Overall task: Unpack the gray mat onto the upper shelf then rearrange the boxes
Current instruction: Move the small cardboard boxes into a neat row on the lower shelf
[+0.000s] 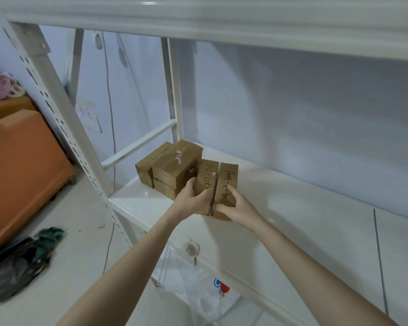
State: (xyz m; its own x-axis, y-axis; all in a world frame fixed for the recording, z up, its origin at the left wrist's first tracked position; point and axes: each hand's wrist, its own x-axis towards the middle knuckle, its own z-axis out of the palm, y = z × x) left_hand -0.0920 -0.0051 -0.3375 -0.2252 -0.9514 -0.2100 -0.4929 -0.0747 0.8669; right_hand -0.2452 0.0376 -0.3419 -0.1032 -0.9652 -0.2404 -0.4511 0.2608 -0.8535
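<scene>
Both hands closed on upright boxes: left hand (191, 200) grips one box (206, 182), right hand (237, 205) its neighbour (227, 182), on shelf (292, 208).

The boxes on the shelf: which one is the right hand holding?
The right hand holds the rightmost box, marked "4-2-3001". The left hand holds its neighbour; the other boxes lie untouched further left.

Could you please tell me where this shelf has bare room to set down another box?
The white shelf is bare right of the box marked 4-2-3001, along the back wall. The left corner is crowded: stacked boxes, both hands on the front pair.
</scene>
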